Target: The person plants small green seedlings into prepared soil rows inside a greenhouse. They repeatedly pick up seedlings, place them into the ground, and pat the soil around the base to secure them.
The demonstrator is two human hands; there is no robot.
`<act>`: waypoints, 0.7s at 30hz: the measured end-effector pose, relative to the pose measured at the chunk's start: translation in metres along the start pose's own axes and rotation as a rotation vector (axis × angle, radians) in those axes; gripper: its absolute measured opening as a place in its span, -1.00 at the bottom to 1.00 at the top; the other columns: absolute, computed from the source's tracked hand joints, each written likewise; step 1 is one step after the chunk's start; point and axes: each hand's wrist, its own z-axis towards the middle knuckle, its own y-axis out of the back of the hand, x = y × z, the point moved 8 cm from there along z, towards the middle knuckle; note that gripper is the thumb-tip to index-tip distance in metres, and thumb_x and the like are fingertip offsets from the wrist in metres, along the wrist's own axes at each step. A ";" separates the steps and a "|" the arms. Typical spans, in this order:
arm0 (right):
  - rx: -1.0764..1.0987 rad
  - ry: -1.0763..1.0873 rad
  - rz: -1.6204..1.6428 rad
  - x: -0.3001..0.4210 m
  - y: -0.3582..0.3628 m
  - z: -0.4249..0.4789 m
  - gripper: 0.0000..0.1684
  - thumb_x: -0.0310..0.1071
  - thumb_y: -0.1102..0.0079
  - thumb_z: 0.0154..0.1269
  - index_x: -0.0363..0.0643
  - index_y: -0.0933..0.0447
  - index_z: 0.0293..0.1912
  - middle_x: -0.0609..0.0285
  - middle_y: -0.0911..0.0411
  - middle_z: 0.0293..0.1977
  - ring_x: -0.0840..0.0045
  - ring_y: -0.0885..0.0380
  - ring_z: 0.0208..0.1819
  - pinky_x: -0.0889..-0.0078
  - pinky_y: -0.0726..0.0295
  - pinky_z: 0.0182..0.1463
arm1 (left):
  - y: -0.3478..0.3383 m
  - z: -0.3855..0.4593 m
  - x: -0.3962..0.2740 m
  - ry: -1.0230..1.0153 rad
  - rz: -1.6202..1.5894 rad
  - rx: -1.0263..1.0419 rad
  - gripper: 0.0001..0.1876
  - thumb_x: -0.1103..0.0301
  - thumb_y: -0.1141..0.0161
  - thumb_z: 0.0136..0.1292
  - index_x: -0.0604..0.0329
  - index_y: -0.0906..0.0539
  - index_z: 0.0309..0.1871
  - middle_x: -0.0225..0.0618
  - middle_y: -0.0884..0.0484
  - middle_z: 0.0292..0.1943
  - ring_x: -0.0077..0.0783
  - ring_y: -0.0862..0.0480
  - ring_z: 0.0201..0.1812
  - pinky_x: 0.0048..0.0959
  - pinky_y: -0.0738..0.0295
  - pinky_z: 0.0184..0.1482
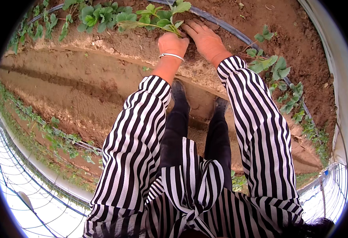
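Observation:
My left hand (173, 44), with a silver bangle at the wrist, is closed around the lower stems of a leafy green plant (163, 22) that looks like a strawberry plant. Its leaves spread up and to the left of the fist, and a pale, thin stalk lies out to the left. Just right of it, my right hand (203, 37) rests palm down on the brown soil with fingers extended, their tips close to the plant's base. The fingertips are partly hidden by soil and shadow. The plant's roots cannot be seen.
A dark drip hose (236, 31) curves along the raised soil bed just beyond my hands. More leafy plants (98, 16) grow to the left and others (278, 68) to the right. A sunken furrow (99, 74) runs below the bed, where my feet stand. White sheeting (345, 89) borders the right side.

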 end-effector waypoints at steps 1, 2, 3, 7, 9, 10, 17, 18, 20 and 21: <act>0.010 -0.019 0.024 -0.003 -0.002 -0.008 -0.44 -0.46 0.07 0.13 0.01 -0.25 0.17 0.30 -0.23 0.19 0.40 -0.24 0.18 0.38 -0.32 0.18 | 0.002 0.001 0.001 -0.014 0.013 -0.024 -0.75 0.23 -0.22 -0.12 0.26 -0.64 -0.49 -0.02 -0.61 -0.43 -0.06 -0.61 -0.33 -0.30 -0.51 -0.21; 0.049 -0.021 0.051 -0.005 -0.006 -0.013 -0.33 -0.53 0.04 0.07 0.05 -0.17 0.22 0.27 -0.25 0.18 0.38 -0.25 0.17 0.36 -0.36 0.15 | 0.003 0.002 0.001 -0.028 0.025 -0.048 -0.74 0.23 -0.23 -0.13 0.28 -0.64 -0.50 -0.01 -0.61 -0.44 -0.05 -0.61 -0.34 -0.30 -0.51 -0.21; 0.040 -0.091 0.127 -0.007 -0.001 -0.015 -0.32 -0.54 0.02 0.06 0.04 -0.19 0.22 0.25 -0.26 0.16 0.37 -0.26 0.17 0.35 -0.37 0.13 | 0.004 0.001 -0.001 -0.040 0.038 -0.062 -0.73 0.23 -0.23 -0.13 0.30 -0.63 -0.51 0.00 -0.61 -0.45 -0.05 -0.61 -0.34 -0.30 -0.52 -0.21; -0.085 -0.213 0.224 -0.010 0.010 -0.024 -0.42 -0.55 -0.03 -0.01 0.00 -0.35 0.09 0.15 -0.37 0.01 0.29 -0.35 0.04 0.32 -0.47 0.00 | 0.002 0.000 0.003 0.011 0.059 -0.001 -0.71 0.22 -0.23 -0.13 0.34 -0.63 -0.51 0.02 -0.61 -0.45 -0.03 -0.62 -0.35 -0.30 -0.52 -0.22; -0.096 -0.177 0.114 -0.010 0.004 -0.022 -0.55 -0.53 -0.04 -0.02 -0.06 -0.47 -0.04 0.14 -0.42 -0.11 0.27 -0.40 -0.05 0.33 -0.49 -0.05 | 0.003 0.002 -0.002 0.012 0.053 0.006 -0.71 0.22 -0.24 -0.13 0.33 -0.63 -0.51 0.02 -0.61 -0.45 -0.04 -0.62 -0.36 -0.30 -0.52 -0.22; -0.099 -0.172 0.089 -0.012 0.001 -0.019 -0.61 -0.51 -0.04 -0.03 -0.09 -0.49 -0.11 0.15 -0.42 -0.16 0.27 -0.40 -0.08 0.33 -0.49 -0.07 | 0.003 0.001 -0.004 0.028 0.044 0.022 -0.71 0.21 -0.24 -0.14 0.33 -0.63 -0.51 0.02 -0.61 -0.45 -0.04 -0.62 -0.36 -0.30 -0.52 -0.22; -0.157 -0.118 0.053 -0.015 -0.004 -0.002 -0.80 -0.45 -0.05 -0.03 -0.15 -0.54 -0.32 0.16 -0.42 -0.33 0.29 -0.41 -0.16 0.32 -0.48 -0.12 | -0.009 -0.013 -0.006 0.203 -0.080 -0.027 -0.69 0.16 -0.28 -0.17 0.26 -0.64 -0.48 -0.02 -0.61 -0.41 -0.07 -0.61 -0.31 -0.31 -0.51 -0.21; -0.144 -0.118 0.052 -0.018 -0.004 0.000 -0.78 -0.45 -0.07 -0.04 -0.14 -0.55 -0.29 0.16 -0.43 -0.32 0.29 -0.42 -0.15 0.31 -0.49 -0.12 | -0.010 -0.015 -0.005 0.249 -0.152 -0.032 -0.71 0.20 -0.27 -0.15 0.28 -0.63 -0.48 0.00 -0.60 -0.39 -0.05 -0.60 -0.29 -0.30 -0.51 -0.18; -0.106 -0.190 0.161 -0.031 -0.002 -0.006 -0.72 -0.43 -0.13 -0.04 -0.10 -0.55 -0.23 0.16 -0.44 -0.29 0.30 -0.42 -0.13 0.32 -0.48 -0.11 | -0.009 -0.016 -0.019 0.043 -0.004 0.026 -0.71 0.19 -0.28 -0.15 0.25 -0.64 -0.44 -0.03 -0.58 -0.31 -0.07 -0.58 -0.23 -0.29 -0.50 -0.15; -0.085 -0.215 0.226 -0.029 -0.004 -0.008 -0.69 -0.42 -0.15 -0.05 -0.07 -0.56 -0.20 0.16 -0.45 -0.27 0.30 -0.42 -0.12 0.32 -0.48 -0.10 | -0.006 -0.017 -0.013 -0.049 0.078 0.047 -0.71 0.19 -0.29 -0.14 0.24 -0.64 -0.42 -0.05 -0.57 -0.27 -0.08 -0.57 -0.20 -0.29 -0.49 -0.14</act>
